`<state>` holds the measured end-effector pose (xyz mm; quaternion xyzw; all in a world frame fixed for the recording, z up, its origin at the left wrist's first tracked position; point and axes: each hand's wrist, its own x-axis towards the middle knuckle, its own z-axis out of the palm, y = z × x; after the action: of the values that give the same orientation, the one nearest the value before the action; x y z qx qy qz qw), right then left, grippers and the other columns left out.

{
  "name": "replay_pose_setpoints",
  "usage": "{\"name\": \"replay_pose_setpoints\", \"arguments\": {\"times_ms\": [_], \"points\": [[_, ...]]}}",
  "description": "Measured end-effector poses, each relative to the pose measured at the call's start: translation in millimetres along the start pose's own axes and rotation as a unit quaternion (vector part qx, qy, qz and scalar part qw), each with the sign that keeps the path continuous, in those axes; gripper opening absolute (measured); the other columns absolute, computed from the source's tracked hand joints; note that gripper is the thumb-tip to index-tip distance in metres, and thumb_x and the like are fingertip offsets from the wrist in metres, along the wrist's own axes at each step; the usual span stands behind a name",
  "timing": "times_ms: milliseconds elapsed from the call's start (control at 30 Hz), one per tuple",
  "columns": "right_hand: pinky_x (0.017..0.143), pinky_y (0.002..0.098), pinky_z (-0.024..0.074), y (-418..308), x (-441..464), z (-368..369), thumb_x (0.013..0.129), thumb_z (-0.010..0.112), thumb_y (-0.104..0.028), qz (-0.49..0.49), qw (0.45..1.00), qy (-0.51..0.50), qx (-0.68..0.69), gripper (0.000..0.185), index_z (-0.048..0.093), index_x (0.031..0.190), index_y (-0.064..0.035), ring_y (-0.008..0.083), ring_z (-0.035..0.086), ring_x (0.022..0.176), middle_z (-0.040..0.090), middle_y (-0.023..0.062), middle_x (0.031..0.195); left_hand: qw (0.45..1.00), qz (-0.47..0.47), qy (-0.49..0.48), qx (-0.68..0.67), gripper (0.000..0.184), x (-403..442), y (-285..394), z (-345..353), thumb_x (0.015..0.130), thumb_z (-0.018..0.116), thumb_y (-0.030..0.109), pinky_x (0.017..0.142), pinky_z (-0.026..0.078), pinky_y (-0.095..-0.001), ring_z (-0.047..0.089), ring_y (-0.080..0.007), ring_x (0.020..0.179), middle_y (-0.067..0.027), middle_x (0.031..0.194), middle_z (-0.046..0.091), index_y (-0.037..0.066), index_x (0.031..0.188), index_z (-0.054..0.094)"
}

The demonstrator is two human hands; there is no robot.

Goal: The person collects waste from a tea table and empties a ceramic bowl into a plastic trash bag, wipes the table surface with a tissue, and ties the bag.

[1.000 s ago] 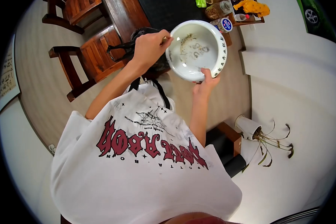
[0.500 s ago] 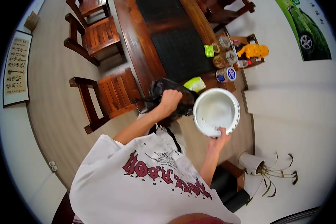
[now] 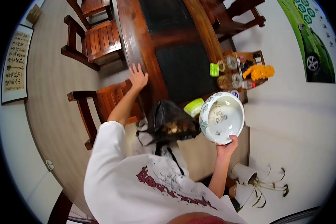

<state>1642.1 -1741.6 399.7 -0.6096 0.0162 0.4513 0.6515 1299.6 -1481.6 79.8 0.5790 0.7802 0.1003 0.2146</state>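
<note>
A white ceramic bowl (image 3: 231, 115) with painted marks on its outer wall is held tilted, its mouth facing the camera. My right hand (image 3: 226, 146) grips the near rim, thumb over the edge. Dark specks and ring-shaped marks show inside the bowl. My left hand (image 3: 138, 77) is spread over the left edge of the wooden table (image 3: 128, 28) and holds nothing; whether it touches the wood I cannot tell. Between my arms, a black plastic bag (image 3: 164, 114) gapes open with brownish pieces inside. A green and white packet (image 3: 194, 107) lies between bag and bowl.
Wooden chairs (image 3: 102, 41) line the table's left side. Glass jars (image 3: 231, 62), a small green packet (image 3: 214, 70) and an orange object (image 3: 258, 72) are at the right. A potted plant (image 3: 246, 173) leans near the right wall.
My left hand has left the bowl's rim, passed over the black bag and moved up-left, opening. The bowl has moved right and down in view. The bag's mouth and contents now show.
</note>
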Motion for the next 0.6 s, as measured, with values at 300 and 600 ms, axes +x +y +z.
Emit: {"name": "replay_pose_setpoints", "arguments": {"times_ms": [300,600], "points": [[0.098,0.0626,0.0479,30,216,210,0.072,0.056,-0.018,0.081,0.978,-0.19,-0.042,0.077,0.04,0.146,-0.0047,0.0429,0.05,0.128,0.049,0.0189,0.142,0.988,-0.076,0.135,0.002,0.08,24,14,68,0.091,0.059,0.042,0.113,0.03,-0.0563,0.021,-0.0468,0.146,-0.0147,0.166,0.013,0.011,0.157,0.026],[0.098,0.0521,0.0506,174,479,487,0.071,0.055,-0.01,0.1,0.934,-0.342,-0.034,0.071,0.046,0.141,-0.0039,0.0364,0.051,0.13,0.053,0.0177,0.139,0.993,-0.101,0.048,0.026,0.083,35,19,58,0.09,0.06,0.038,0.113,0.031,-0.0548,0.018,-0.0447,0.148,-0.0151,0.167,0.01,0.011,0.158,0.022]]}}
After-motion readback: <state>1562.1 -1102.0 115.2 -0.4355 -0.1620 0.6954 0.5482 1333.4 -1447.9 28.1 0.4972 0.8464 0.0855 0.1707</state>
